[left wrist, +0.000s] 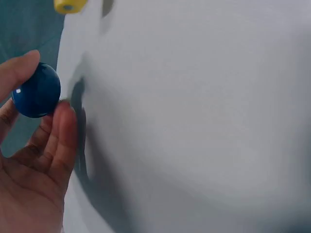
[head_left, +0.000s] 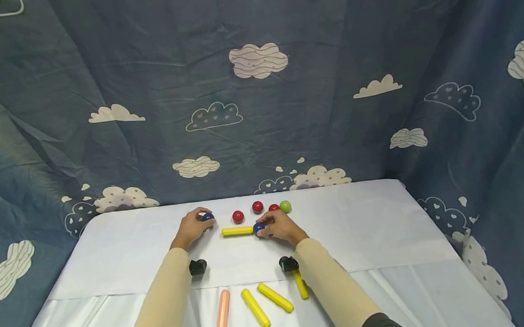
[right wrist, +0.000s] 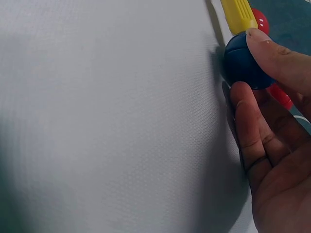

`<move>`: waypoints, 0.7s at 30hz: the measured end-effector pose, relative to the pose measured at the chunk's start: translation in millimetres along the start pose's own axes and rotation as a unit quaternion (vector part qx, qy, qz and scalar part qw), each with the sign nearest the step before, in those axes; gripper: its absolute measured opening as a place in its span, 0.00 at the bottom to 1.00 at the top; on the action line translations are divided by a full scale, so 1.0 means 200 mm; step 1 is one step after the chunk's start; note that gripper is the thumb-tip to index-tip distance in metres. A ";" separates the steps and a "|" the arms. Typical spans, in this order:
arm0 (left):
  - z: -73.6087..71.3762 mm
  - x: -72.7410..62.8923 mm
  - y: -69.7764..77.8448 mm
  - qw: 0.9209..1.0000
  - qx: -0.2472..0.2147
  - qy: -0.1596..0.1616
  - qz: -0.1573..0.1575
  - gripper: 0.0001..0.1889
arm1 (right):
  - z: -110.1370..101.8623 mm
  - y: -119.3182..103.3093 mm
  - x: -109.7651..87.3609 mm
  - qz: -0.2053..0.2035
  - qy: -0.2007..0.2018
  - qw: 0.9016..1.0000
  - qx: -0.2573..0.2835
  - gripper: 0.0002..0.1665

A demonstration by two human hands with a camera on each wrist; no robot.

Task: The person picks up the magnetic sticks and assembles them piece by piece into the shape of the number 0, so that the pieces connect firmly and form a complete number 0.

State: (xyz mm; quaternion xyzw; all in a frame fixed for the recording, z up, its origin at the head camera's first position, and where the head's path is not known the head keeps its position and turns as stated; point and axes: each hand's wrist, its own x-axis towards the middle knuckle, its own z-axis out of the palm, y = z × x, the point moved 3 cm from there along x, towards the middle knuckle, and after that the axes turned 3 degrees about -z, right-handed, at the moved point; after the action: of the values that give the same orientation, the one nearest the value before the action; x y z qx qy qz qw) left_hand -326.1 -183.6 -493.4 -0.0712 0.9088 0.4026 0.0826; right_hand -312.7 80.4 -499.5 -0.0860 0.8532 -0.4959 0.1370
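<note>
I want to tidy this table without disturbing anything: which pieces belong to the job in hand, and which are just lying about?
Seemingly in use:
left blue ball, in the left hand
right blue ball, in the right hand
yellow stick beside it

Apparently lying about:
three red balls
green ball
orange stick
three other yellow sticks

you are in a makeshift, curtained-off work corner: a dark blue curtain [head_left: 313, 115] printed with pale clouds [head_left: 258, 61] hangs along the far side and at left and right of your white-covered table [head_left: 365, 227]. whether home or lab, you cannot tell.
</note>
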 end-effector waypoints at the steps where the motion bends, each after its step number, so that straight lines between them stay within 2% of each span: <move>1: -0.01 -0.01 -0.02 1.000 -0.020 0.002 -0.009 0.20 | 0.00 0.00 0.00 0.004 0.000 1.000 0.001 0.19; 6: -0.02 -0.07 -0.07 0.995 -0.094 0.000 -0.033 0.20 | 0.01 0.00 0.00 0.014 0.008 1.000 0.002 0.19; 13: 0.01 -0.12 -0.12 0.984 -0.169 -0.033 -0.035 0.18 | 0.01 0.00 0.00 0.011 0.009 1.000 -0.004 0.19; 16: 0.01 -0.13 -0.14 0.971 -0.230 -0.050 -0.039 0.20 | 0.02 0.00 0.00 0.012 0.013 1.000 0.006 0.19; 21: 0.02 -0.15 -0.13 0.942 -0.318 -0.090 -0.057 0.22 | 0.02 0.00 0.00 0.014 0.018 1.000 0.020 0.19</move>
State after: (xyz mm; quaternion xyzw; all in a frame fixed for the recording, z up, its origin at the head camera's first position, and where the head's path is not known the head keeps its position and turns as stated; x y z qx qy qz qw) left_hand -290.6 -196.4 -509.2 -0.1093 0.7163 0.6703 0.1603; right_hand -311.1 78.0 -501.5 -0.0622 0.8466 -0.5123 0.1299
